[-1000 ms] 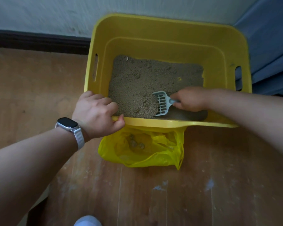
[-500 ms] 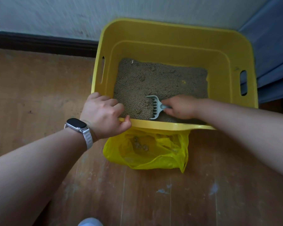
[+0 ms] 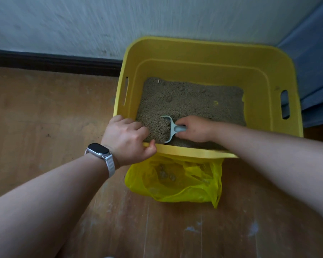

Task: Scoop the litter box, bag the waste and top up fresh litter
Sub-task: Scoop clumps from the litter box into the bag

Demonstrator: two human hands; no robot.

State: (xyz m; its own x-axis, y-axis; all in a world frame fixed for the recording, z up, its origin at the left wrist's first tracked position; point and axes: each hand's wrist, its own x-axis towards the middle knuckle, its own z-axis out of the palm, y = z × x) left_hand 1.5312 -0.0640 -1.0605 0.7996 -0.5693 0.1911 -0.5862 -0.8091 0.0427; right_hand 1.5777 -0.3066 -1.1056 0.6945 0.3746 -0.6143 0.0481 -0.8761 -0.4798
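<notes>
Down on the wooden floor (image 3: 45, 118), against the wall: one yellow litter box (image 3: 210, 53), holding a bed of brownish litter (image 3: 190, 101) heaped toward the near-left corner. Inside it, one grey slotted scoop (image 3: 169, 127), blade sunk edge-on into the litter near the front wall. Right hand (image 3: 196, 129) closed around the scoop's handle. Left hand (image 3: 128, 138) clamped over the box's near rim, fingers curled inside, thumb outside; one watch (image 3: 99, 149) on that wrist. Just beside the front of the box, partly under its rim: one yellow plastic bag (image 3: 175, 185), mouth open, with a few greyish clumps (image 3: 165, 174) inside.
</notes>
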